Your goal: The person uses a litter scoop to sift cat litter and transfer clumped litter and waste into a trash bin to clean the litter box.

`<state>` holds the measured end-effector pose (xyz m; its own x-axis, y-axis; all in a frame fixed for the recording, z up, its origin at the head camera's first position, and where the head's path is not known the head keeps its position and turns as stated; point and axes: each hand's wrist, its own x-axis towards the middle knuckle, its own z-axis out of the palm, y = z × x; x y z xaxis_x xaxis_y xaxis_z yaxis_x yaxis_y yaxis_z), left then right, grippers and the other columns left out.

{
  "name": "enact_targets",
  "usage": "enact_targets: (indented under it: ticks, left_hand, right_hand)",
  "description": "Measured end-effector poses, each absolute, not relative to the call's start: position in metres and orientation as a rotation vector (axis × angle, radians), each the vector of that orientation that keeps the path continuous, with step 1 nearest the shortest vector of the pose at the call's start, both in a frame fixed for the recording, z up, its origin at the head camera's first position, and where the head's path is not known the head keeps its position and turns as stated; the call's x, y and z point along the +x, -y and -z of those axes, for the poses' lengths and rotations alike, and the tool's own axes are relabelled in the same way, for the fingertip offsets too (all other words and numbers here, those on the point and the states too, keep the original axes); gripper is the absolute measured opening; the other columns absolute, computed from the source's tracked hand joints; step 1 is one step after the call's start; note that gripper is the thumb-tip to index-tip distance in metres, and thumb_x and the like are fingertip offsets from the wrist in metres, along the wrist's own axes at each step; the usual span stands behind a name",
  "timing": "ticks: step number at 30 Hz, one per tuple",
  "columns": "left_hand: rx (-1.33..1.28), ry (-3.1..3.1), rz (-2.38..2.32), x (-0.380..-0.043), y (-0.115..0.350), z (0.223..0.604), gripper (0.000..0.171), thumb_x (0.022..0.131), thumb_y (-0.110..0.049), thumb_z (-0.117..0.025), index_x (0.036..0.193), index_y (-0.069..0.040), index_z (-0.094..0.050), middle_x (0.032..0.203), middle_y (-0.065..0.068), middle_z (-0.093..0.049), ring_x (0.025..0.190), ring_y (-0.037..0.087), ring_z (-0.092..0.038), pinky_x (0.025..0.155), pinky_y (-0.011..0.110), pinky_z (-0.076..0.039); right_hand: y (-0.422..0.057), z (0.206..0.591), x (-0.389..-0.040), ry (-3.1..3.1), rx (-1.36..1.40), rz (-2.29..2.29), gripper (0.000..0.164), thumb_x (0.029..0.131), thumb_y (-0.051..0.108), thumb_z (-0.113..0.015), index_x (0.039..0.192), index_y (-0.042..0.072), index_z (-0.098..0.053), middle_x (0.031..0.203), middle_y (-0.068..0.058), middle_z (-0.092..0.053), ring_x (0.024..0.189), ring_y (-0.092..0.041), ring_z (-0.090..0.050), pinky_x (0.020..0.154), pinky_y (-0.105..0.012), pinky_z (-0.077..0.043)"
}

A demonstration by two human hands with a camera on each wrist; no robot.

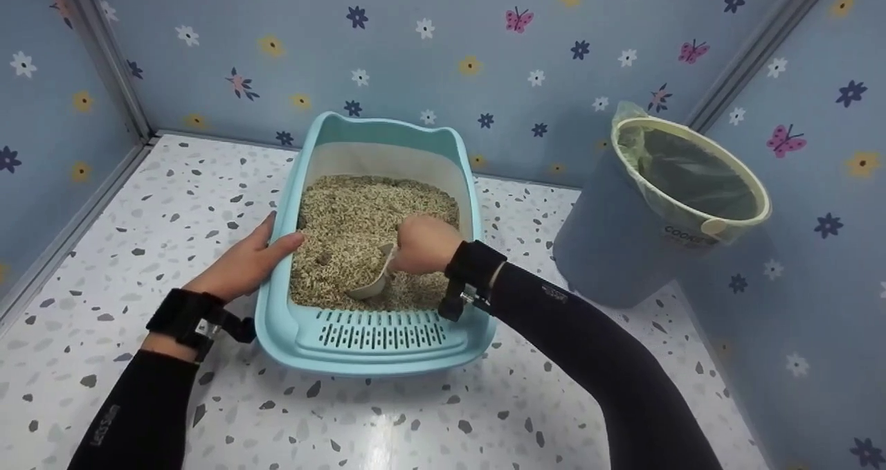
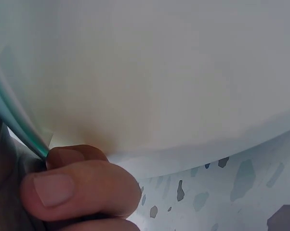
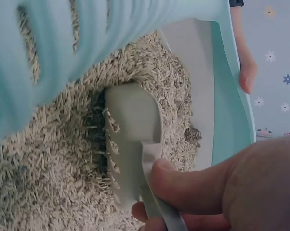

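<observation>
A light-blue litter box [image 1: 280,318] stands on the speckled floor, filled with tan pellet litter [image 1: 353,210]. My left hand [image 1: 242,266] grips its left rim, thumb over the top and fingers curled beneath the edge on the outside, as the left wrist view shows. Inside the box, my right hand [image 1: 426,245] holds a beige slotted litter scoop [image 3: 135,115] by its handle, thumb pressed on top. The scoop's slotted side is tilted down into the litter, and a few pellets sit in its slots. A dark round clump [image 3: 193,136] lies near the box wall.
A grey-blue bin [image 1: 616,228] with a cream rim and a clear liner bag [image 1: 640,148] stands to the right of the box. Flower-patterned walls [image 1: 429,61] enclose the back and both sides. A slotted step [image 1: 381,331] forms the box's front.
</observation>
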<state>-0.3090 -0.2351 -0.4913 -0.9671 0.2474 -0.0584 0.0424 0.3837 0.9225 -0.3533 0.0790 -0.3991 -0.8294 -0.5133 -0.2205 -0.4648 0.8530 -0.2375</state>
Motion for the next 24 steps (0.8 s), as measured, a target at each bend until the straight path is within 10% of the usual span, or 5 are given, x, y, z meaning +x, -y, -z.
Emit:
enact_targets:
  ticks: [13, 20, 24]
  left_hand:
    - [0.225, -2.477, -1.585, -0.307, 0.236, 0.488, 0.090, 0.115, -0.062, -0.050, 0.180, -0.034, 0.006, 0.105, 0.026, -0.067, 0.068, 0.029, -0.070, 0.056, 0.042, -0.060]
    - [0.283, -2.493, -1.576, -0.308, 0.236, 0.488, 0.090, 0.116, -0.060, -0.048, 0.179, -0.030, 0.009, 0.156, 0.041, -0.047, 0.098, 0.037, -0.075, 0.079, 0.043, -0.062]
    - [0.262, -2.491, -1.579, -0.309, 0.237, 0.489, 0.090, 0.116, -0.061, -0.049, 0.180, -0.032, 0.007, 0.133, 0.036, -0.061, 0.079, 0.032, -0.074, 0.066, 0.044, -0.062]
  right_hand:
    - [-0.062, 0.418, -0.360, -2.688, -0.576, 0.445, 0.066, 0.100, 0.032, -0.085, 0.055, 0.021, -0.039, 0.053, 0.009, -0.024, 0.047, -0.008, -0.020, 0.049, -0.026, -0.021]
    - [-0.054, 0.426, -0.365, -2.625, -0.446, 0.581, 0.068, 0.103, 0.035, -0.084, 0.056, 0.023, -0.035, 0.056, 0.009, -0.024, 0.048, -0.009, -0.022, 0.051, -0.026, -0.022]
    - [-0.053, 0.430, -0.368, -2.588, -0.418, 0.688, 0.070, 0.104, 0.034, -0.084, 0.057, 0.023, -0.033, 0.058, 0.007, -0.022, 0.050, -0.010, -0.019, 0.054, -0.028, -0.022]
